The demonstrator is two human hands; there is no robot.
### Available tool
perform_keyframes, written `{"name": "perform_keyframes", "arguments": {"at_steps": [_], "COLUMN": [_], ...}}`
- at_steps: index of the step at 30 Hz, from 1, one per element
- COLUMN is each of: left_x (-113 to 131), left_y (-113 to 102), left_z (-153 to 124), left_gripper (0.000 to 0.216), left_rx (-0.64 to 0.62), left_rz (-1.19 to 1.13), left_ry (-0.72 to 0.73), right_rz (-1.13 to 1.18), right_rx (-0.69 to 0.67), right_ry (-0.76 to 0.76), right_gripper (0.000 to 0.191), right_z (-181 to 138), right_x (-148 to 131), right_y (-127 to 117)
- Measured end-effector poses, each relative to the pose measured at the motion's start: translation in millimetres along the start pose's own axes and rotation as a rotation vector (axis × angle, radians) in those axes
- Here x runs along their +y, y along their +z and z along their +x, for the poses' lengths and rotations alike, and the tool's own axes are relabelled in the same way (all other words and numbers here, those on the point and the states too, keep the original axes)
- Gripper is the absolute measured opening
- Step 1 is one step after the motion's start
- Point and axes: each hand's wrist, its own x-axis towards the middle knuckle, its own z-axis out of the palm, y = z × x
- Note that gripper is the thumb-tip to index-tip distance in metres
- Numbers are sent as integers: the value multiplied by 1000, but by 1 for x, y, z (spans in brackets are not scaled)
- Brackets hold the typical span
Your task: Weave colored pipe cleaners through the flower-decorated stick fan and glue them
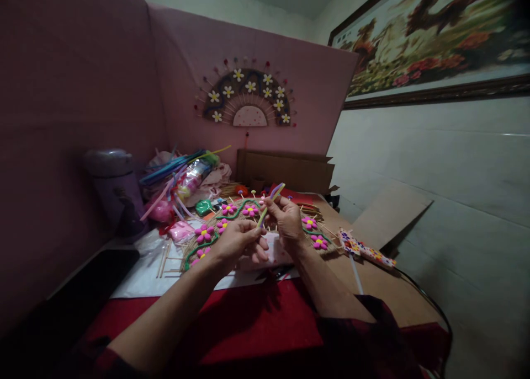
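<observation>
Both hands hold a thin yellow-green straw above a fan-shaped craft piece lying on the table. My left hand pinches the straw's lower end, fingers closed. My right hand grips its upper part, where a purple strip seems to run beside it. The craft piece is a woven half-disc with pink flowers, green trim and sticks poking out of its rim.
A finished fan hangs on the pink partition. A bundle of coloured straws and bags lies at the back left beside a lidded jar. Cardboard stands behind. A patterned strip lies right. Red cloth covers the near edge.
</observation>
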Motion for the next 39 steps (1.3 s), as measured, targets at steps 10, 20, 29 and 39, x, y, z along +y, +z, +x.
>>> {"name": "perform_keyframes", "arguments": {"at_steps": [10, 20, 29, 39], "left_x": [-1, 8, 6, 64], "left_y": [-3, -6, -15, -78], "left_z": [2, -1, 6, 15], "left_gripper": [29, 24, 19, 26], "left_rx": [84, 82, 400, 1043], "left_rz": [119, 143, 374, 1320], "left_ry": [117, 64, 211, 115], "right_rz": [64, 151, -169, -765], "right_rx": [57, 179, 362, 309], "right_ry": [-77, -98, -273, -586], "right_gripper": [28, 29, 35, 21], "right_z": [6, 4, 9, -8], "right_x": [3, -2, -1, -3], "right_y": [-7, -5, -13, -4]}}
